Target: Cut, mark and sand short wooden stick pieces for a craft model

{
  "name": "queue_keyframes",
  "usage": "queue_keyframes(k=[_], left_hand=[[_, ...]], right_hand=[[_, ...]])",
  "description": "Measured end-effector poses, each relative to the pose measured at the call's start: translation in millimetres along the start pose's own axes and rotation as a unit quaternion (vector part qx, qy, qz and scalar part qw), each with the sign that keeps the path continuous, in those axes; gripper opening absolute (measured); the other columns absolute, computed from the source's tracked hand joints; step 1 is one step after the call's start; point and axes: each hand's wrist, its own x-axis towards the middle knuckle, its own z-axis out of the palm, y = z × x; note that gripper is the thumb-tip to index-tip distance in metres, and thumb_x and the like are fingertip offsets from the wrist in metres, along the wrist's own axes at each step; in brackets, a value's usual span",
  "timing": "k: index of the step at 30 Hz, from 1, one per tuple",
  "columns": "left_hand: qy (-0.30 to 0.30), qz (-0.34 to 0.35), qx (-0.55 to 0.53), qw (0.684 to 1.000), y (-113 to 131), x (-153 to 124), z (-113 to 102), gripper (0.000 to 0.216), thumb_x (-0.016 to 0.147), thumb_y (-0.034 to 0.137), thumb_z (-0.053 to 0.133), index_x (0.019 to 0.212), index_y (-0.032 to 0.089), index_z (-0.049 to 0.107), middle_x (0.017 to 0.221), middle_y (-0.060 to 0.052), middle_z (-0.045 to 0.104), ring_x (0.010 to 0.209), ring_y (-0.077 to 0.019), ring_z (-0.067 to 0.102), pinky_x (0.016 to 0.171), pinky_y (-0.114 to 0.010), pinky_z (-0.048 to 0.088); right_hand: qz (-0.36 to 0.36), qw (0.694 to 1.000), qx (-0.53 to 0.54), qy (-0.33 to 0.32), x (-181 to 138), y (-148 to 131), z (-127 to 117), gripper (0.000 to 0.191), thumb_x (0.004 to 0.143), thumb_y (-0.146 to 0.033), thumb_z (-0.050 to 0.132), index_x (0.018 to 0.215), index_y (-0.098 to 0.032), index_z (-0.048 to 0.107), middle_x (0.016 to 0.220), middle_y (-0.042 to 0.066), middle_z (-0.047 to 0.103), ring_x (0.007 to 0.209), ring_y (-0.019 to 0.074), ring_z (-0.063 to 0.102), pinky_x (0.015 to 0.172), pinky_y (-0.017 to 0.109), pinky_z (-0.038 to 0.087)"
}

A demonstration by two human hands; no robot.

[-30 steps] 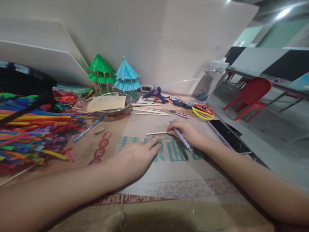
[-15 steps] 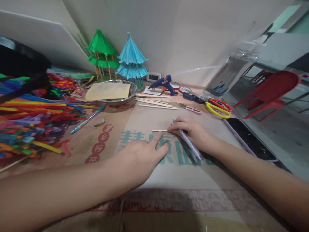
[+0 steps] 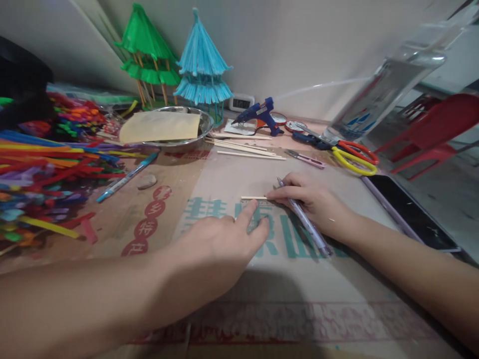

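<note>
A short thin wooden stick point(image 3: 253, 198) lies on the printed cardboard in front of me. My left hand point(image 3: 228, 244) rests palm down, its index fingertip against the stick's near side and its thumb apart; the other fingers are partly hidden. From the right, my right hand point(image 3: 312, 199) has its fingertips at the stick's right end. A slim purple pen point(image 3: 309, 224) is held between that hand's fingers, its tip pointing away from me. Fine dark marks show beside the stick, but what bears them I cannot make out.
Behind lie longer sticks point(image 3: 247, 147), a purple craft knife point(image 3: 305, 158), a blue glue gun point(image 3: 258, 115) and scissors point(image 3: 354, 154). A metal bowl point(image 3: 207, 124) and two pagoda models point(image 3: 204, 55) stand at back. Pipe cleaners point(image 3: 45, 184) crowd the left; a phone point(image 3: 411, 214) lies right.
The camera view has shifted closer and tilted down slightly. Both hands, the pen and the short stick keep nearly the same places relative to each other.
</note>
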Motion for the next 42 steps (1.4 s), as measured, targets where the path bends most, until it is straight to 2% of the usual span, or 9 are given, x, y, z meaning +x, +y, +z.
queue_keyframes(k=[7, 9, 15, 18, 23, 28, 36, 42], left_hand=[[0.047, 0.004, 0.009, 0.999, 0.2, -3.0, 6.3, 0.063, 0.085, 0.019, 0.055, 0.148, 0.022, 0.048, 0.159, -0.027, 0.039, 0.062, -0.0237, 0.072, 0.045, -0.032, 0.044], [0.039, 0.008, 0.017, 0.999, -0.2, -2.2, 4.7, 0.065, 0.084, 0.019, 0.056, 0.148, 0.022, 0.047, 0.160, -0.027, 0.037, 0.062, -0.0236, 0.073, 0.044, -0.031, 0.043], [-0.048, 0.014, 0.031, 0.998, -0.2, 2.0, -10.5, 0.066, 0.087, 0.013, 0.052, 0.152, 0.020, 0.043, 0.161, -0.029, 0.031, 0.075, -0.0286, 0.077, 0.048, -0.032, 0.050], [-0.058, 0.007, 0.038, 0.998, 0.2, 2.9, -15.3, 0.065, 0.088, 0.011, 0.052, 0.152, 0.022, 0.042, 0.162, -0.027, 0.032, 0.079, -0.0282, 0.077, 0.052, -0.033, 0.055], [-0.050, 0.006, 0.024, 0.998, 0.2, 3.2, -13.2, 0.064, 0.087, 0.012, 0.057, 0.149, 0.022, 0.046, 0.162, -0.027, 0.034, 0.076, -0.0268, 0.077, 0.052, -0.033, 0.057], [-0.033, 0.014, 0.032, 0.999, -0.2, 3.3, -10.2, 0.063, 0.086, 0.012, 0.059, 0.148, 0.021, 0.048, 0.160, -0.028, 0.036, 0.075, -0.0290, 0.077, 0.049, -0.035, 0.058], [-0.048, 0.016, 0.027, 0.998, 0.9, 3.1, -12.7, 0.071, 0.082, 0.011, 0.064, 0.150, 0.020, 0.045, 0.161, -0.028, 0.034, 0.078, -0.0292, 0.078, 0.051, -0.034, 0.060], [-0.025, 0.025, 0.034, 0.999, -0.6, 2.8, -10.5, 0.067, 0.084, 0.011, 0.059, 0.149, 0.019, 0.045, 0.160, -0.029, 0.035, 0.075, -0.0293, 0.077, 0.050, -0.037, 0.060]], right_hand=[[0.017, 1.000, 0.019, -0.004, 0.3, 0.5, -0.1, 0.026, 0.102, -0.033, 0.055, 0.106, -0.025, 0.080, 0.086, 0.006, 0.063, 0.076, 0.0185, 0.059, 0.068, 0.032, 0.045], [0.011, 1.000, 0.013, -0.007, 0.0, 0.5, -0.6, 0.026, 0.102, -0.031, 0.055, 0.106, -0.025, 0.080, 0.086, 0.006, 0.062, 0.077, 0.0185, 0.059, 0.068, 0.032, 0.045], [-0.015, 1.000, -0.012, -0.004, -0.8, -0.3, -2.2, 0.025, 0.102, -0.026, 0.055, 0.108, -0.025, 0.079, 0.085, 0.006, 0.061, 0.077, 0.0186, 0.059, 0.067, 0.031, 0.044], [-0.029, 0.999, -0.021, 0.007, -0.8, -1.4, -0.7, 0.024, 0.101, -0.024, 0.056, 0.107, -0.023, 0.079, 0.083, 0.005, 0.060, 0.076, 0.0183, 0.058, 0.066, 0.030, 0.043], [-0.033, 0.999, -0.027, 0.010, 0.9, -2.6, 1.6, 0.020, 0.102, -0.022, 0.055, 0.100, -0.019, 0.074, 0.086, 0.006, 0.063, 0.081, 0.0195, 0.060, 0.071, 0.031, 0.046], [-0.001, 0.999, -0.038, 0.007, 2.0, -6.0, 0.7, 0.017, 0.103, -0.024, 0.055, 0.095, -0.017, 0.069, 0.088, 0.006, 0.064, 0.084, 0.0205, 0.061, 0.075, 0.032, 0.047], [0.007, 0.999, -0.050, 0.000, 1.9, -9.8, 0.5, 0.018, 0.103, -0.023, 0.055, 0.094, -0.016, 0.069, 0.089, 0.006, 0.063, 0.086, 0.0211, 0.060, 0.077, 0.033, 0.047], [-0.045, 0.998, -0.048, 0.012, -0.3, -4.1, 2.3, 0.023, 0.102, -0.022, 0.056, 0.110, -0.020, 0.077, 0.085, 0.005, 0.059, 0.079, 0.0193, 0.060, 0.068, 0.030, 0.045]])
